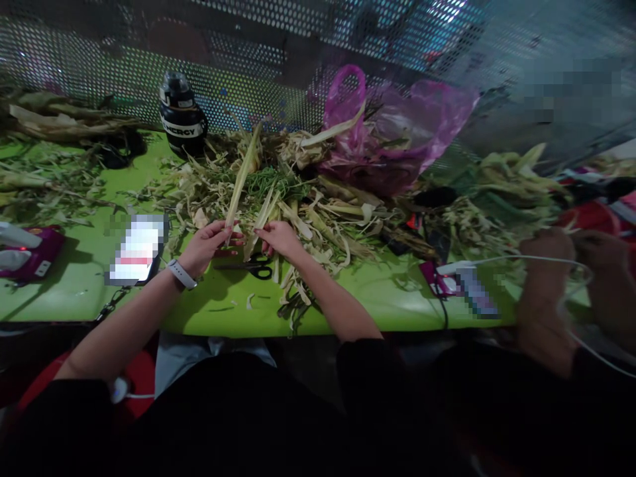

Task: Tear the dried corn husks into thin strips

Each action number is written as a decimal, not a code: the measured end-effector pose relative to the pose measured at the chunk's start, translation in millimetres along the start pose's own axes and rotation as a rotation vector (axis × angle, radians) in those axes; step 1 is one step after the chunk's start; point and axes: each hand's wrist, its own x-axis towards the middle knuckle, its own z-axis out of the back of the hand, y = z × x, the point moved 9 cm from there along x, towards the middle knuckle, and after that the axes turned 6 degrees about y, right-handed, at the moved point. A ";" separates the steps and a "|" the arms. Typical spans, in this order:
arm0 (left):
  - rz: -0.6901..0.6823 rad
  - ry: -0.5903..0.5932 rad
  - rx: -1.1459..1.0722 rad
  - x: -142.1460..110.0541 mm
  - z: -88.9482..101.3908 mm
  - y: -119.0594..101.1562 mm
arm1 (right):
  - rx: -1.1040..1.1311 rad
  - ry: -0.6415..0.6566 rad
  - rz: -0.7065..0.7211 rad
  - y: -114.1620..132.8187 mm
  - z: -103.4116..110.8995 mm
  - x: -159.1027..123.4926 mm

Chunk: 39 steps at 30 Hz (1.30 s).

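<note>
My left hand [211,245] pinches the lower end of a long pale yellow-green leaf strip [243,175], which points up and away over the pile. Close beside it, my right hand [281,240] is closed on a shorter pale strip [260,225], held between thumb and fingers. A pair of black-handled scissors [258,267] lies on the green table [218,305] just below both hands. Beyond them spreads a heap of dried, husk-like leaves [322,218], with a small bundle of thin green strands [271,182] in it.
A lit phone [139,248] lies left of my wrist, near a purple charger box [34,255]. A dark bottle [181,116] and a pink plastic bag [402,139] stand behind the heap. At right are another phone [477,291], a white cable [517,257] and a co-worker's hands [571,248].
</note>
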 end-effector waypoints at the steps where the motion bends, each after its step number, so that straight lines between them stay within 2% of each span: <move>1: 0.005 -0.002 -0.002 -0.3 -0.4 0.1 | 0.026 -0.005 -0.005 -0.6 -0.4 0.9; 5: -0.012 -0.029 -0.022 0.2 2.0 -1.2 | 0.138 -0.010 0.017 7.6 2.0 -3.9; 10: -0.024 -0.096 -0.029 1.4 9.6 -0.3 | 0.261 -0.071 0.221 40.7 18.4 -28.6; 13: 0.011 -0.055 -0.006 3.2 5.3 7.3 | 0.305 0.012 0.287 52.2 9.4 -39.3; 17: 0.017 0.053 0.079 5.3 -6.6 17.1 | 0.301 0.035 0.303 53.2 -3.5 -41.5; 22: 0.030 0.203 0.085 0.9 -24.9 21.3 | 0.325 -0.062 0.326 48.3 2.9 -36.0; 26: 0.052 0.287 0.056 -4.6 -34.9 19.7 | 0.303 -0.085 0.310 44.2 5.0 -32.9; 31: 0.081 0.344 -0.028 -9.2 -41.4 18.9 | 0.262 -0.138 0.287 43.7 5.9 -35.2; 39: 0.187 0.327 -0.163 -10.9 -42.5 21.0 | 0.188 -0.146 0.310 48.2 3.3 -39.6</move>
